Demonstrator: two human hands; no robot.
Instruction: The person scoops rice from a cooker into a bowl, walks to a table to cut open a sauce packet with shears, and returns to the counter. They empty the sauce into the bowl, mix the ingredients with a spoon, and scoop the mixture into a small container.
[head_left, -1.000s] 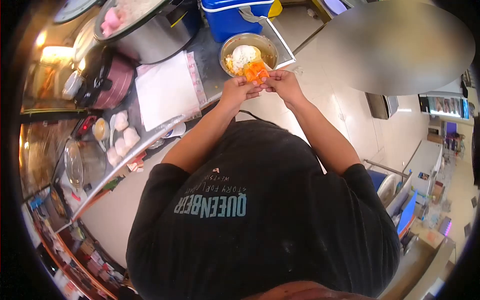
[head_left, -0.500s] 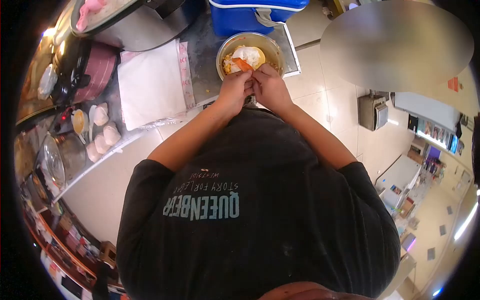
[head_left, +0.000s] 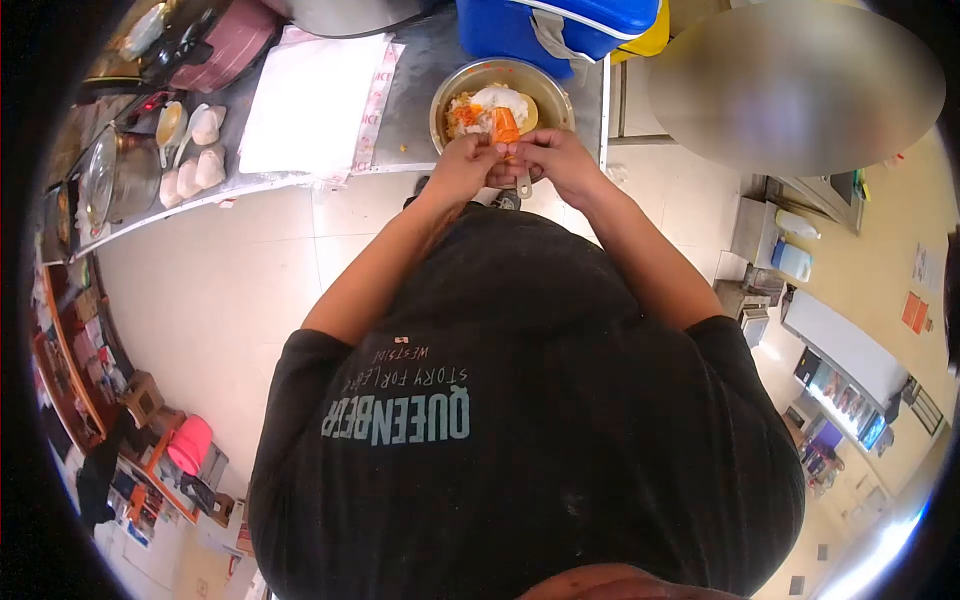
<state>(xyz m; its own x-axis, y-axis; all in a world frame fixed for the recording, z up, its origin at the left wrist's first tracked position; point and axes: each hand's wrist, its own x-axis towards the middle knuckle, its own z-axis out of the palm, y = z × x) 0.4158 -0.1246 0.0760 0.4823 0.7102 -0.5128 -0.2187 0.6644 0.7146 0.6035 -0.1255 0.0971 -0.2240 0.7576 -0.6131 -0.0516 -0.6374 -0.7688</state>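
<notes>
A small orange sachet [head_left: 506,124] is held upright between my two hands over a metal bowl [head_left: 442,100]. My left hand [head_left: 464,168] pinches its lower left side. From the right, my right hand [head_left: 558,163] pinches the same lower end, its fingertips close to the left ones. In the bowl lie white rice-like food, a white creamy mound [head_left: 498,97], a pale yellow round piece [head_left: 528,116] and an orange-red patch [head_left: 467,114]. A metal handle with a hole [head_left: 524,186] shows below my fingers; whether it belongs to the bowl is hidden.
White paper sheets [head_left: 310,100] lie on the dark counter [head_left: 415,85] to the left. Behind the bowl stands a blue cooler box [head_left: 510,35] with a grey strap. Wrapped white bundles [head_left: 195,172] and a ladle [head_left: 172,125] sit farther left. The floor [head_left: 270,250] is tiled.
The orange sachet has turned from slanting left to upright. An orange-red patch now shows on the food. My hands have moved slightly apart, and the view has shifted.
</notes>
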